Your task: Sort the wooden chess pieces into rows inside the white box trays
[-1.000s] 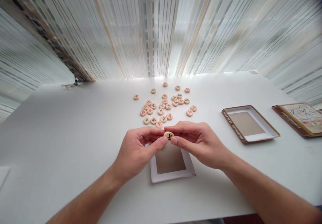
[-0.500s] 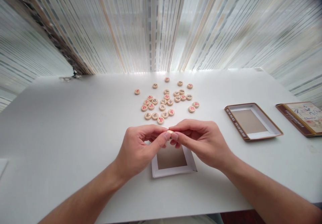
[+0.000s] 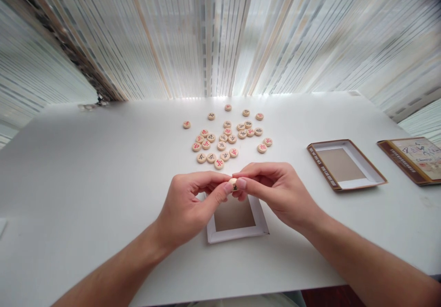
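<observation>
Between the fingertips of both hands is one round, pale wooden Chinese chess piece (image 3: 234, 184), tilted so that part of a dark character shows. My left hand (image 3: 193, 203) pinches it from the left, thumb and forefinger closed. From the other side my right hand (image 3: 275, 194) grips the same piece with its thumb and fingers. Under the hands lies a shallow white-rimmed box tray (image 3: 237, 238) with a brown-grey bottom; the hands cover its far part. Beyond the fingers, several loose chess pieces (image 3: 221, 145) with red or black characters lie scattered, the nearest a red-marked piece (image 3: 219, 163).
On the right stands another shallow open box half (image 3: 374, 184) with brown outer sides. Farther right is a flat printed box (image 3: 425, 156), cut off by the picture's edge. A striped curtain (image 3: 220, 36) hangs behind the white table (image 3: 103, 169).
The chess piece has turned in my fingers, and part of its dark character now shows. Both hands stay nearly in place; the view has shifted slightly.
</observation>
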{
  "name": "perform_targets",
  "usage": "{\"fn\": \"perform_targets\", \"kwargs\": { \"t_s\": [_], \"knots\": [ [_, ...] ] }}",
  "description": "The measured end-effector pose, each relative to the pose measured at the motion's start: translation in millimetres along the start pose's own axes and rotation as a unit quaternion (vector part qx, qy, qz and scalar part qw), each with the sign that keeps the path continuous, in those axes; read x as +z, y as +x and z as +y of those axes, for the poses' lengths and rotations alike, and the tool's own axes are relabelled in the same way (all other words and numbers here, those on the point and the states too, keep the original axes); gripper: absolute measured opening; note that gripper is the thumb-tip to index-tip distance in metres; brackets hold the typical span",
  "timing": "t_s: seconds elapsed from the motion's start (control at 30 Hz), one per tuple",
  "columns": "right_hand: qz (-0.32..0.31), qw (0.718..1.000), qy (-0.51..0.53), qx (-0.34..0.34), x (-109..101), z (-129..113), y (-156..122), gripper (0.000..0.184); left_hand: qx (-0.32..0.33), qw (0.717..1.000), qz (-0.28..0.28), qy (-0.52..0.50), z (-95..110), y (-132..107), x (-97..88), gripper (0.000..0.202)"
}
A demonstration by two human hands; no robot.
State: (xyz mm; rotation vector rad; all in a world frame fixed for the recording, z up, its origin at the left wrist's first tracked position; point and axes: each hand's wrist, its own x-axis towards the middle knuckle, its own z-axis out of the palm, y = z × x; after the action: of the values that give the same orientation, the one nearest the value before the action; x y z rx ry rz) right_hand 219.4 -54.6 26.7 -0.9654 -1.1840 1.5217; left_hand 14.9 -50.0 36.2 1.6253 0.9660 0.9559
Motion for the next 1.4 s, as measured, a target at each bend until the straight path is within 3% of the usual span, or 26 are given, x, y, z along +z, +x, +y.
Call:
{"fn": "perform_targets", "kwargs": {
  "t_s": [0.2,0.5,0.7,0.97,1.4],
  "knots": [
    [-0.002,0.998,0.049,0.044,-2.0,2.5,0.1,0.018,-0.017,0.999,-0.008,-0.03,0.8,-0.2,0.2,0.016],
    [0.013,0.999,0.04,0.019,1.1,-1.1,-0.7,0.024,-0.005,1.0,0.024,-0.014,1.7,1.4,3.9,0.006],
    [-0.023,0.997,0.061,0.039,-2.3,1.1,-0.5,0.015,-0.048,0.996,-0.009,-0.077,3.5,2.2,2.2,0.009],
    [-0.032,0.989,0.121,0.082,-2.9,1.8,-2.0,0.023,-0.092,0.979,0.012,-0.182,1.2,0.7,2.5,0.009],
    [-0.025,0.984,0.151,0.091,-1.2,-2.2,-1.5,0.018,-0.071,0.977,-0.002,-0.203,0.1,1.5,0.2,0.018]
  ]
}}
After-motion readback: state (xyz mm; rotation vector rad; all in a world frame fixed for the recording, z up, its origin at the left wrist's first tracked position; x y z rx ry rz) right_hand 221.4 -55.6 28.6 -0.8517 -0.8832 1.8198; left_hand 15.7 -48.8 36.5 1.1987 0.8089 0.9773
